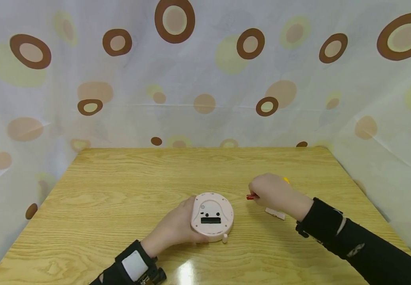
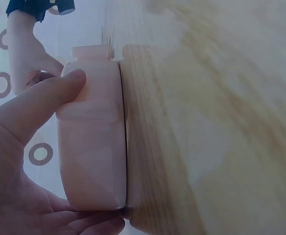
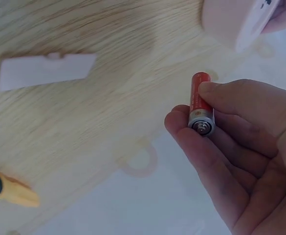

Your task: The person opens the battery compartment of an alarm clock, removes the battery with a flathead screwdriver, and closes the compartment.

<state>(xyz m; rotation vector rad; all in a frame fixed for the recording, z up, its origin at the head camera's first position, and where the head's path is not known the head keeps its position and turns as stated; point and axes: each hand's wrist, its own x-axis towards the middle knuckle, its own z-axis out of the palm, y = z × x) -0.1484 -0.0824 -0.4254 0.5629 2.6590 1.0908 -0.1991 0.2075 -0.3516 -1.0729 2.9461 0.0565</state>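
A pale pink round alarm clock [image 1: 213, 232] lies on the wooden table with its back facing up. The dark, uncovered battery slot [image 1: 210, 220] shows in that back. My left hand [image 1: 178, 223] grips the clock's side from the left, with the thumb [image 2: 67, 88] on its rim near a raised strip. To the right of the clock, my right hand [image 1: 273, 192] pinches a red battery [image 3: 199, 93] between thumb and fingers above the table. The battery's silver end with a spring-like centre faces the right wrist camera.
A pale pink battery cover [image 1: 274, 213] lies on the table below my right hand. Beyond that hand is a yellow thing with a dark part [image 3: 11, 188], partly cut off in the right wrist view. A patterned curtain [image 1: 205, 79] surrounds the table's back and sides.
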